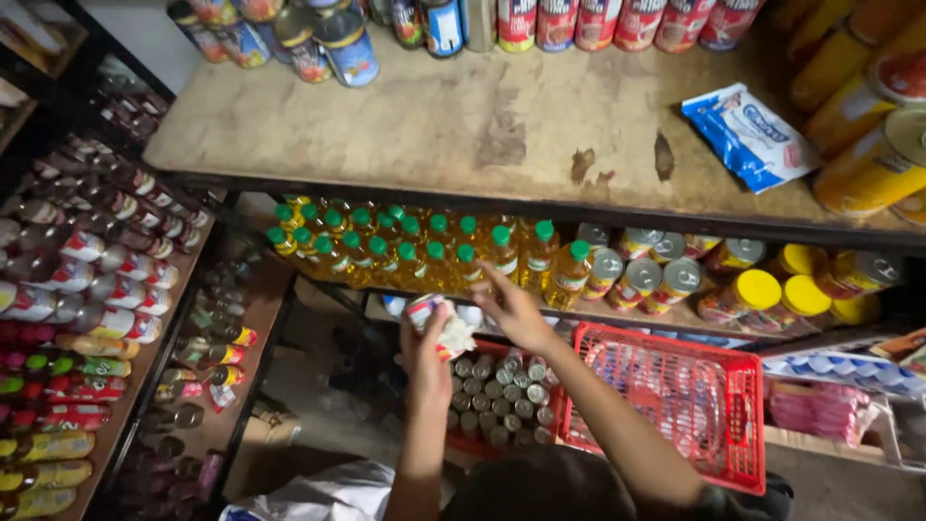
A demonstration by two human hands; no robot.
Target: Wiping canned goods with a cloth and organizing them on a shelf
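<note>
Left hand (427, 349) raised, fingers curled in closed grip; right hand (511, 311) extended forward, fingers spread; both forearms angled upward.

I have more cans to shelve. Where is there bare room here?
The top shelf is bare between the back row of cans and its front edge, left of the blue-and-white packet. The shelf below is packed with oil bottles and tins.

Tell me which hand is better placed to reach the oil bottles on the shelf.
Right, probably. The right hand is empty, its fingers stretched up to the oil bottles. The left hand is lower, holding a can with a cloth.
</note>
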